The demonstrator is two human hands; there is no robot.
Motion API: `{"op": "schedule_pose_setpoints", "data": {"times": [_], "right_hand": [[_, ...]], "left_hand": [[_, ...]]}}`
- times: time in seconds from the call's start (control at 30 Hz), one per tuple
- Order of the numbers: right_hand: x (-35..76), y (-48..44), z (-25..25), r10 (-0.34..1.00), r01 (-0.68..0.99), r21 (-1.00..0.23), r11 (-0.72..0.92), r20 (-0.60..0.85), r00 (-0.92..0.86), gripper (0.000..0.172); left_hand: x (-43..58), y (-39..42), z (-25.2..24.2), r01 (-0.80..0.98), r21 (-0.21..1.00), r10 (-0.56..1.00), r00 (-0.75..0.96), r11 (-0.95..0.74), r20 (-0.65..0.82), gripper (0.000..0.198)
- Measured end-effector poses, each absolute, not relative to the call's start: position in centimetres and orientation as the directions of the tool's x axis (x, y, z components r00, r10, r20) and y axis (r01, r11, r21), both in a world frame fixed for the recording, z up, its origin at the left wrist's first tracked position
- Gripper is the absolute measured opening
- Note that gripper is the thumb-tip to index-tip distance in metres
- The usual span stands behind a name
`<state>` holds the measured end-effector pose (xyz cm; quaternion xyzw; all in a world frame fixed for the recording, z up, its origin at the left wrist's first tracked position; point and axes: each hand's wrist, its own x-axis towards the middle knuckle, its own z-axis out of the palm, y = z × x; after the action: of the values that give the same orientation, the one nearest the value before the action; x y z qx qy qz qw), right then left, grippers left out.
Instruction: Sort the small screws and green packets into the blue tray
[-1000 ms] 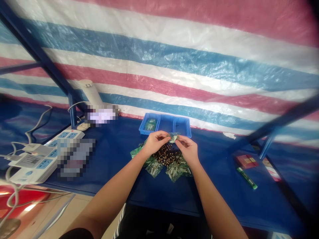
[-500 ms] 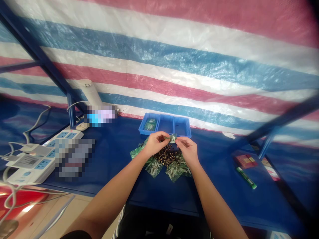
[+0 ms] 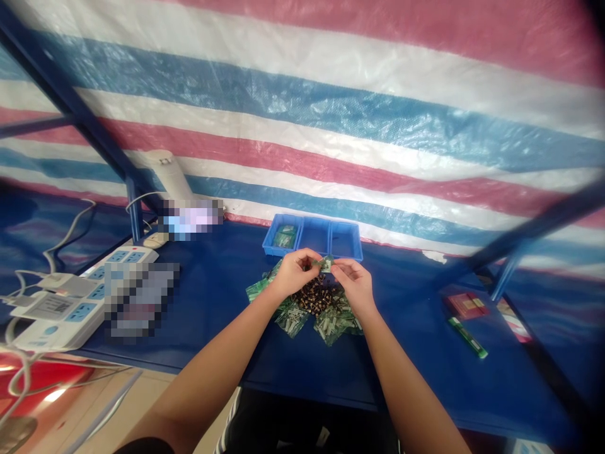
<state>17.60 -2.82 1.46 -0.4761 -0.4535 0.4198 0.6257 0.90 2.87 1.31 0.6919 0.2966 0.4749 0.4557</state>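
Between my two hands is a small clear plastic bag (image 3: 326, 265), pinched at either side. My left hand (image 3: 297, 272) has thumb and fingers closed on its left edge; my right hand (image 3: 354, 282) grips the right edge the same way. What the bag contains is too small to make out. Below it lies a heap of small dark and brass-coloured screws or fittings (image 3: 316, 297). Around that heap are several greenish clear bags of silvery metal pins (image 3: 292, 318), some partly behind my hands.
A blue three-compartment tray (image 3: 315, 236) stands behind my hands, with filled bags in its left compartment. At left sit a white power strip (image 3: 89, 302) with cables and a blurred-out object (image 3: 142, 299). A red box (image 3: 467, 305) and a green packet (image 3: 467, 337) lie right.
Both hands and the small bag have barely moved, shifting very slightly left. The heap, the other bags and the tray look the same.
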Motion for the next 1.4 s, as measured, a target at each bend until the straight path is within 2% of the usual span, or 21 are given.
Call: {"op": "schedule_pose_setpoints", "data": {"times": [0.2, 0.37, 0.57, 0.67, 0.8, 1.0, 1.13, 1.23, 1.4], "right_hand": [[17.7, -2.8, 1.4, 0.962, -0.091, -0.974, 0.207, 0.187, 0.197, 0.022], [17.6, -3.0, 1.5, 0.968, -0.126, -0.972, 0.198, 0.173, 0.182, 0.022], [17.7, -3.1, 1.7, 0.961, -0.055, -0.968, 0.243, 0.233, 0.152, 0.021], [17.9, -2.9, 1.6, 0.961, -0.033, -0.971, 0.237, 0.229, 0.158, 0.019], [18.0, -2.7, 1.5, 0.963, -0.031, -0.979, 0.202, 0.193, 0.187, 0.027], [18.3, -3.0, 1.8, 0.960, 0.199, -0.961, 0.192, 0.226, 0.163, 0.026], [18.4, -3.0, 1.9, 0.930, 0.258, -0.932, 0.255, 0.309, 0.198, 0.022], [18.3, -2.9, 1.8, 0.916, 0.224, -0.935, 0.274, 0.325, 0.236, 0.019], [18.0, -2.7, 1.5, 0.943, 0.067, -0.984, 0.165, 0.177, 0.283, 0.026]], "left_hand": [[1.0, 2.0, 2.2, 0.091, 0.848, 0.780, 0.454, -0.522, 0.431, 0.013], [1.0, 1.9, 2.7, 0.117, 0.820, 0.763, 0.459, -0.560, 0.455, 0.016], [0.9, 1.9, 2.9, 0.104, 0.878, 0.804, 0.465, -0.467, 0.372, 0.028], [0.9, 2.0, 2.6, 0.077, 0.894, 0.819, 0.441, -0.441, 0.366, 0.022], [0.7, 2.4, 2.1, 0.014, 0.918, 0.849, 0.385, -0.396, 0.361, 0.013], [0.5, 2.8, 2.3, 0.030, 0.908, 0.826, 0.428, -0.418, 0.366, 0.020], [0.6, 2.4, 3.1, 0.108, 0.850, 0.803, 0.409, -0.515, 0.435, 0.022], [0.8, 2.1, 3.3, 0.170, 0.810, 0.801, 0.356, -0.561, 0.481, 0.020], [0.9, 2.3, 2.3, 0.155, 0.899, 0.875, 0.348, -0.409, 0.338, 0.023]]}}
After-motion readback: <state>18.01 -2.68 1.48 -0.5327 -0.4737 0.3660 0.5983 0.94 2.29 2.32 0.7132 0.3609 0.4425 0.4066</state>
